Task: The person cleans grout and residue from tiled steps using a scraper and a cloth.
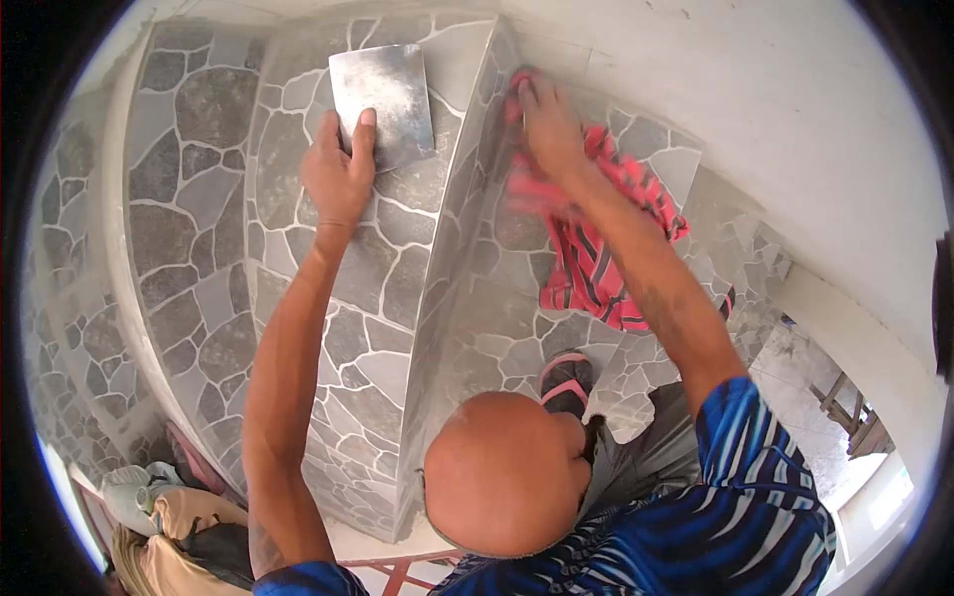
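My left hand (338, 169) grips a thin, square metal plate (388, 94) by its lower edge, thumb on top. The plate is smeared with pale residue and lies over a step (383, 263) with a stone pattern and white joint lines. My right hand (552, 129), slightly blurred, is closed on a bunched part of a red and black striped cloth (596, 268). It presses the cloth into the corner where the step's side meets the white wall. The rest of the cloth trails over the stone-patterned surface beneath my forearm.
A white wall (755, 119) runs along the far right side. Below the cloth is a foot in a dark sandal with pink straps (566, 382), beside a bare knee (502, 472). Tan and grey fabric (184, 526) shows at lower left. A wooden object (850, 417) stands at right.
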Demonstrator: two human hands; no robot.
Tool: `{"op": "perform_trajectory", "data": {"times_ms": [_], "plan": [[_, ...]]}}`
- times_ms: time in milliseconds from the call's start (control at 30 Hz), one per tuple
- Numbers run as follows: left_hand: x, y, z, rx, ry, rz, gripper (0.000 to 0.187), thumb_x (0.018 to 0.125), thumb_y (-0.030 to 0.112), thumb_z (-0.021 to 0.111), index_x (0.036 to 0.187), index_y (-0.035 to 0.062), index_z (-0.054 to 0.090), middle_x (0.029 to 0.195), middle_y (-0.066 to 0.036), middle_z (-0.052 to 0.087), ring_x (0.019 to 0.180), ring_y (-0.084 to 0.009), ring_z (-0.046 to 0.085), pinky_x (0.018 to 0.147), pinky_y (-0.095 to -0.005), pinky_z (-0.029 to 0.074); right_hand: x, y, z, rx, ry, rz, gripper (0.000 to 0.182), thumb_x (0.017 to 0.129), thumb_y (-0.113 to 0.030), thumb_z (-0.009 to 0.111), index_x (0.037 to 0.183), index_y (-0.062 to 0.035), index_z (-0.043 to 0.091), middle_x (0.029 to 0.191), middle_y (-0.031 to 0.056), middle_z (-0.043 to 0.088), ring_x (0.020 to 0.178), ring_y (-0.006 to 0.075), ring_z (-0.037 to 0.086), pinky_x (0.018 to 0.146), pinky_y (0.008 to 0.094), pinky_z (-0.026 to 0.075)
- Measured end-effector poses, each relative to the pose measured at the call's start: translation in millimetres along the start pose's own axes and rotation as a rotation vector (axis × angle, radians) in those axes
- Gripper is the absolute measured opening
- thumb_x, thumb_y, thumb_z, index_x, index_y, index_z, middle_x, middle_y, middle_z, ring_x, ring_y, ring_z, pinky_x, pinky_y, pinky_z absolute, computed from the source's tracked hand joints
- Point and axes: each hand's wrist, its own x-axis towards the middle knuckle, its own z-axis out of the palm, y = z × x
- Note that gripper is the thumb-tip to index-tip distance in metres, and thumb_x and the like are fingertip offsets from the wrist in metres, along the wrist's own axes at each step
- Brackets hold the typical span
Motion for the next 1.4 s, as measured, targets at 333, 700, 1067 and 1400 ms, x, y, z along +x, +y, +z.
{"op": "perform_trajectory", "data": {"times_ms": [333, 700, 1067, 1400], "plan": [[2.4, 0.4, 2.6, 0.011, 0.014, 0.008, 0.045, 0.094, 0.044, 0.06, 0.082, 0.0013, 0.053, 0.064, -0.02, 0.055, 0.058, -0.0378, 0.054, 0.057, -0.0443, 0.042, -122.3, -40.6, 18.7, 0.309, -0.549, -0.324, 0.037, 0.081, -0.014, 0.063, 0.114, 0.0014, 0.06, 0.123, 0.0202, 0.054, 0.122, 0.0359, 0.049, 0.106, 0.0474, 0.039], [0.7, 1.5, 5.4, -0.021, 0.017, 0.004, 0.048, 0.095, 0.045, 0.06, 0.079, 0.0013, 0.051, 0.062, -0.018, 0.052, 0.056, -0.0345, 0.051, 0.057, -0.0428, 0.04, -13.0, 36.3, 20.8, -0.05, -0.144, -0.049, 0.048, 0.085, -0.01, 0.053, 0.128, 0.0113, 0.051, 0.134, 0.026, 0.049, 0.12, 0.0427, 0.046, 0.105, 0.0488, 0.04], [2.0, -1.0, 3.1, 0.015, 0.023, 0.033, 0.045, 0.094, 0.044, 0.061, 0.081, 0.0019, 0.052, 0.063, -0.018, 0.055, 0.058, -0.0364, 0.054, 0.057, -0.0433, 0.041, -188.4, -120.8, 6.3, 0.447, -0.729, -0.125, 0.046, 0.086, -0.009, 0.053, 0.127, 0.0126, 0.05, 0.131, 0.0293, 0.05, 0.128, 0.0462, 0.043, 0.103, 0.0494, 0.039], [4.5, 3.8, 2.6, 0.007, 0.006, 0.011, 0.047, 0.095, 0.045, 0.06, 0.078, 0.0022, 0.05, 0.061, -0.016, 0.052, 0.056, -0.0315, 0.05, 0.055, -0.0408, 0.04, 1.1, 22.2, 44.9, -0.139, -0.016, -0.026, 0.041, 0.08, -0.008, 0.057, 0.118, 0.0092, 0.059, 0.134, 0.0271, 0.051, 0.126, 0.0433, 0.046, 0.111, 0.047, 0.036]]}}
